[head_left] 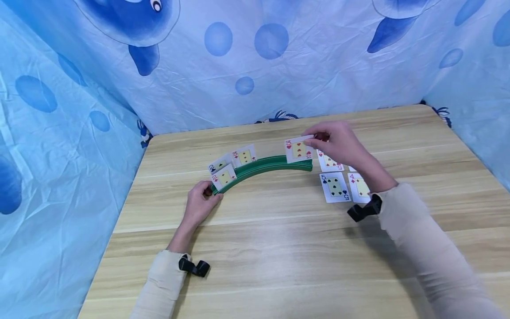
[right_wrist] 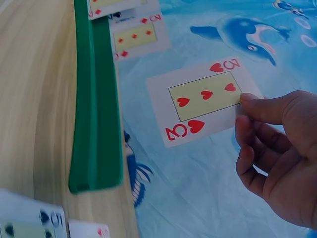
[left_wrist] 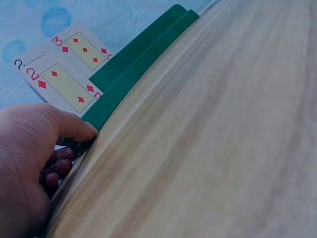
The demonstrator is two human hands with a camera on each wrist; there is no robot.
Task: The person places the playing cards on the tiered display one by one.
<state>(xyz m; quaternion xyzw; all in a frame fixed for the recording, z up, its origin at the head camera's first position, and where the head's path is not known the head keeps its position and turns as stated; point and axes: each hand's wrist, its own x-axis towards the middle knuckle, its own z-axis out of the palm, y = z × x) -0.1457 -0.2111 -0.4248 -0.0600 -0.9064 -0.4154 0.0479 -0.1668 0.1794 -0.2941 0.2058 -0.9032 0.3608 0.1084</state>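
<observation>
A curved green card holder (head_left: 271, 165) lies on the wooden table. At its left end my left hand (head_left: 199, 203) grips it between thumb and fingers; the left wrist view shows the thumb on its front edge. Standing in the holder near that end are the two of diamonds (left_wrist: 64, 84), a two of clubs (head_left: 219, 163) partly behind it, and the three of diamonds (left_wrist: 81, 49). Above the holder's right end, my right hand (head_left: 336, 141) pinches the three of hearts (right_wrist: 205, 101) by one edge, its face showing.
Face-up cards lie right of the holder: the five of spades (head_left: 335, 187), the four of diamonds (head_left: 359, 188) and a red five (head_left: 330, 162), with others partly hidden under my right arm. A blue patterned cloth (head_left: 247, 57) hangs behind the table (head_left: 255, 248).
</observation>
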